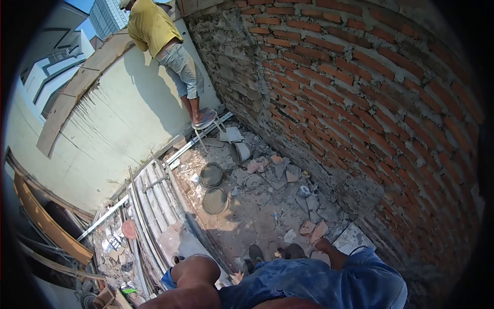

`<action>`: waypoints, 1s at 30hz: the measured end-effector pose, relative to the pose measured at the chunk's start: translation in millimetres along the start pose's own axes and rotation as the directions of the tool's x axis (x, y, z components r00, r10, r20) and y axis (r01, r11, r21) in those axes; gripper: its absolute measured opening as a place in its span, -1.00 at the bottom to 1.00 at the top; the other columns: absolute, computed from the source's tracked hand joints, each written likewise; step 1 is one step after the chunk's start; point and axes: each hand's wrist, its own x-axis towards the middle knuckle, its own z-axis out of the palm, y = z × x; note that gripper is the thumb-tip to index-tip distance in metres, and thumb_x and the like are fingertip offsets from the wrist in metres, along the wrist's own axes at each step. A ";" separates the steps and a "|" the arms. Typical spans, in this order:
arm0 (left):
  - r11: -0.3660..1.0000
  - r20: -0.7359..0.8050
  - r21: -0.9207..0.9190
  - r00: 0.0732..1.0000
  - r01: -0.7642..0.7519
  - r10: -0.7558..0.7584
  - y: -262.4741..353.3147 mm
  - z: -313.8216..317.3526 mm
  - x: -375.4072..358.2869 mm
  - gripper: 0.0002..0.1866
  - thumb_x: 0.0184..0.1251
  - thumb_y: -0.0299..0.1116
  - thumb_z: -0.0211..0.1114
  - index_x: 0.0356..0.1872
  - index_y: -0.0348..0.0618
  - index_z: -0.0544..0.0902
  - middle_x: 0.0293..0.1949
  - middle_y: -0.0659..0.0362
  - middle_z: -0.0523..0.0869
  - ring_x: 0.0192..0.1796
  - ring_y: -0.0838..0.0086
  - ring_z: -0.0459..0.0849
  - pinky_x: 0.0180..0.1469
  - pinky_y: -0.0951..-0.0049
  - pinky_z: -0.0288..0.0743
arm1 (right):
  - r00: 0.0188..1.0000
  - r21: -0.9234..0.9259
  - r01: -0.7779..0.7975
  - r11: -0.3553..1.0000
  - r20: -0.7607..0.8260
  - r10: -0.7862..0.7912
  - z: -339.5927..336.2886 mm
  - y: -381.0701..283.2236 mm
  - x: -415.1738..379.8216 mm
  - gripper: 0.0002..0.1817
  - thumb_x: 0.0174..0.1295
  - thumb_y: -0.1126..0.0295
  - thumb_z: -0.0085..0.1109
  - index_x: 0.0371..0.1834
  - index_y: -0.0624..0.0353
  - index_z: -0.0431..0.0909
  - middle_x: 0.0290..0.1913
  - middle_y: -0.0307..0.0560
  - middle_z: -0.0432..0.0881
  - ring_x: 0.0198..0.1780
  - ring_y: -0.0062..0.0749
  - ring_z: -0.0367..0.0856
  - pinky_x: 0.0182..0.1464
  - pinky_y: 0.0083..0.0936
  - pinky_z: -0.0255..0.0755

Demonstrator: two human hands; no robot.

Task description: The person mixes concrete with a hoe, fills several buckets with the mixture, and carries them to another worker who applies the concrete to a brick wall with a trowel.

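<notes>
Neither my left hand nor my right hand can be made out. Blue clothing point(309, 280) and a large bent bare limb point(198, 270) fill the bottom of the head view. A smaller bare limb point(334, 255) shows at the right of the clothing; whether it is an arm or a leg is unclear. Two dark shoes point(295, 251) stick out above the cloth. Beyond them, two round grey containers point(211, 175) point(214, 200) sit on the rubble-strewn ground.
A person in a yellow top point(154, 26) stands raised by the pale wall point(118, 113), facing it. A rough brick wall point(334, 77) rises at the right. Long boards point(157, 198) lie left of centre. Broken masonry point(309, 203) and a tipped bucket point(240, 152) lie near the brick wall.
</notes>
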 end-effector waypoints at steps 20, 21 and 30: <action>0.261 0.932 0.302 -0.342 0.917 0.122 -138.6 -10.7 -74.7 -0.53 0.33 -0.05 -0.14 -0.19 -0.31 0.50 -0.20 -0.07 0.51 -0.12 0.20 0.50 0.07 0.17 0.20 | 0.849 0.428 -0.457 0.780 -0.052 0.525 -27.1 -18.2 -120.6 -0.71 -0.11 0.27 0.11 -0.32 0.13 0.61 -0.27 0.05 0.62 -0.17 -0.10 0.59 -0.14 -0.31 0.46; 0.272 0.922 0.327 -0.369 0.905 0.116 -139.6 -10.4 -76.5 -0.53 0.33 -0.04 -0.14 -0.19 -0.32 0.50 -0.19 -0.07 0.51 -0.11 0.20 0.50 0.07 0.16 0.20 | 0.851 0.327 -0.505 0.799 0.033 0.524 -25.9 -15.8 -128.6 -0.73 -0.10 0.27 0.11 -0.34 0.13 0.62 -0.28 0.03 0.62 -0.19 -0.12 0.60 -0.15 -0.31 0.47; 0.420 0.938 0.342 -0.327 0.840 -0.110 -139.7 -55.9 -75.3 -0.48 0.33 -0.02 -0.15 -0.13 -0.34 0.50 -0.12 -0.11 0.51 -0.07 0.15 0.49 0.08 0.12 0.19 | 0.882 0.295 -0.423 0.857 -0.082 0.464 6.0 46.0 -51.8 -0.74 -0.09 0.28 0.07 -0.37 0.13 0.63 -0.36 0.10 0.61 -0.26 -0.10 0.61 -0.17 -0.30 0.48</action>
